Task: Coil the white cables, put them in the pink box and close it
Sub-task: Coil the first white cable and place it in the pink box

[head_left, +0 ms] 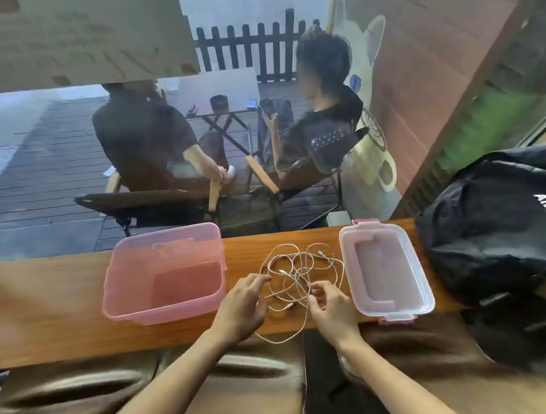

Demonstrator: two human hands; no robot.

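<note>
White cables point(302, 266) lie in a loose tangle on the wooden counter point(44, 306), between the open pink box point(162, 274) on the left and its clear lid point(386, 269), which lies separately on the right. One loop hangs over the counter's front edge. My left hand point(243, 304) hovers at the tangle's left side, its fingertips touching a strand. My right hand point(330, 307) is at the tangle's near right, fingers curled and pinching a cable strand. The box is empty.
A black backpack point(502, 231) sits on the counter's right end, close to the lid. Beyond the counter is a glass window, with two people seated outside at a small table point(220, 93). Brown cushioned seats point(149, 396) lie below the counter.
</note>
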